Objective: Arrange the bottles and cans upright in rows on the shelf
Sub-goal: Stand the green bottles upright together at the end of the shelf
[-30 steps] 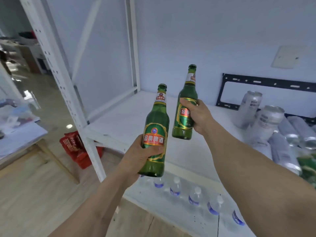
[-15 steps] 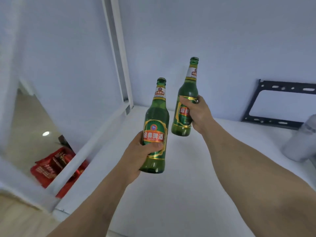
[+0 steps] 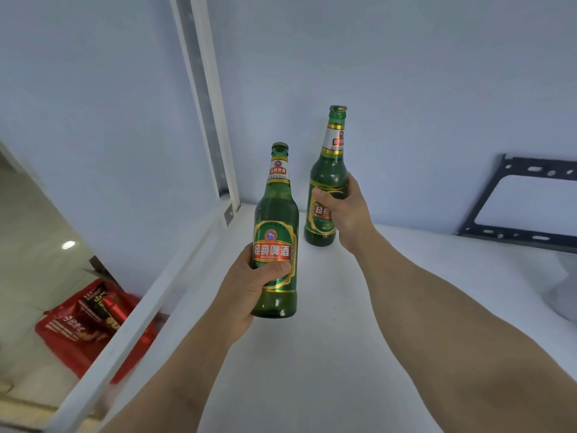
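White shelf board (image 3: 327, 354) is running under both forearms, backed by a pale bluish wall, with a white upright post (image 3: 212, 120) standing at its far left corner.

Down on the floor, left of and below the left hand, one red package (image 3: 93, 323) is lying; its contents cannot be read.

Left hand (image 3: 249, 289) is wrapping its fingers and thumb around the lower body of the near bottle (image 3: 276, 239), thumb lying across the red label band. This bottle is standing upright in the grip, base looking to be just above the board, though contact cannot be judged. It is green glass, capped; the fill level cannot be told through the glass.

Right hand (image 3: 346, 210), beyond and to the right of the left hand, is gripping the far bottle (image 3: 327, 182) around its shoulder and label. That bottle is leaning slightly, its base sitting at or just over the board close to the back wall. Same green glass, cap on.

Count: two green bottles, one in each hand, just apart from each other.

Right of the right hand, one black metal bracket (image 3: 515, 235) is leaning against the wall. At the far right edge, one blurred pale grey object (image 3: 565, 295) is showing only in part.
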